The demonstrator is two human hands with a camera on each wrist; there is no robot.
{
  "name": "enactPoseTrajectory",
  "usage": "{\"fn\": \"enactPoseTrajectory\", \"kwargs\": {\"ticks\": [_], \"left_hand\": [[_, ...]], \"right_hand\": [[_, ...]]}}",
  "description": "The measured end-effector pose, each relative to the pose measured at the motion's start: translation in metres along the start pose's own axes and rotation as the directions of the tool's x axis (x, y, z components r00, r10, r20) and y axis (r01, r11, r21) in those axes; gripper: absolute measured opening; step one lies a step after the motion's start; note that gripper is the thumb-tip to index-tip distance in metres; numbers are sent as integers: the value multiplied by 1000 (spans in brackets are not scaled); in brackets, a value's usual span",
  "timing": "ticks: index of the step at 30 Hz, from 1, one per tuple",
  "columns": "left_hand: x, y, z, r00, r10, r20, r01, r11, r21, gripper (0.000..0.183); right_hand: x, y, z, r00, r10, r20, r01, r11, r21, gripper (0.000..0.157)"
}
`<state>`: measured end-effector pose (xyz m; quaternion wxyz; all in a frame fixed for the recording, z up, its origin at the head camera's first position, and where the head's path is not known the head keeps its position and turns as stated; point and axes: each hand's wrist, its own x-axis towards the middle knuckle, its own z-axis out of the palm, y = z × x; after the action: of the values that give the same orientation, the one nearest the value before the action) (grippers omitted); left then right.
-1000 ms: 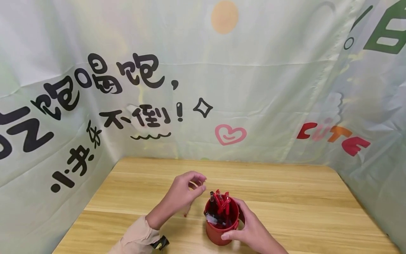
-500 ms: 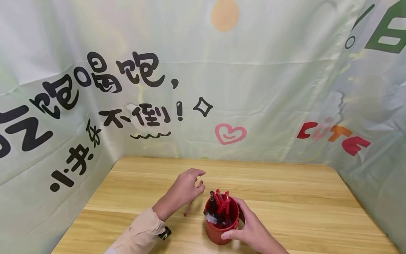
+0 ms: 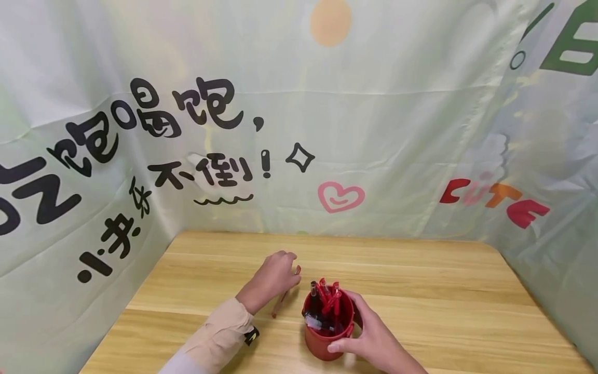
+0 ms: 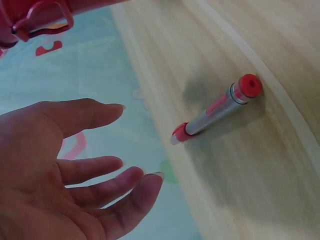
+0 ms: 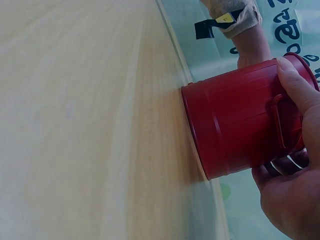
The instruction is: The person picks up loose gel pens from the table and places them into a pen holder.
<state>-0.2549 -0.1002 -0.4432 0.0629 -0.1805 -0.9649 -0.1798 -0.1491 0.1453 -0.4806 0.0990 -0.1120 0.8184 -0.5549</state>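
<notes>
My left hand [image 3: 273, 278] hovers over a pen [image 3: 282, 302] lying on the table. In the left wrist view the fingers of that hand [image 4: 85, 165] are loosely bent, with a gap between them and the pen [image 4: 215, 110], which has a clear barrel and red ends. A small red metal bucket [image 3: 322, 345] stands to the right. Inside it are several red pens [image 3: 336, 302] and a dark one [image 3: 313, 291]. My right hand [image 3: 371, 335] grips the bucket around its right side, thumb in front; the right wrist view shows the thumb high on the bucket wall [image 5: 235, 120], near a side handle [image 5: 286, 122].
The wooden table [image 3: 420, 280] is bounded at the back and sides by printed fabric [image 3: 397, 130]. A beige sleeve [image 3: 219, 332] with a black strap [image 3: 252, 336] covers the left forearm.
My left hand has turned and shifted slightly to the right above the pen, its fingers now lower toward it. The right hand and bucket have stayed in place.
</notes>
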Motion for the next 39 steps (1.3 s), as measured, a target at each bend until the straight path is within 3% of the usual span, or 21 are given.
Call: {"fn": "enactPoseTrajectory", "kwargs": {"ticks": [7,11,21,39], "left_hand": [[10,1,8,994,-56,90,57,998,-4,21],[13,1,12,989,-82,125,84,996,-9,18],[15,-3,20,985,-82,152,85,996,-17,36],[17,-5,25,995,-5,104,0,999,45,55]], "right_hand": [[-1,0,-1,1000,-17,19,17,1000,20,95],[0,1,-2,1000,-6,14,6,1000,10,96],[-1,-1,-2,1000,-15,19,14,1000,27,95],[-1,-1,-3,1000,-14,25,13,999,36,94]]}}
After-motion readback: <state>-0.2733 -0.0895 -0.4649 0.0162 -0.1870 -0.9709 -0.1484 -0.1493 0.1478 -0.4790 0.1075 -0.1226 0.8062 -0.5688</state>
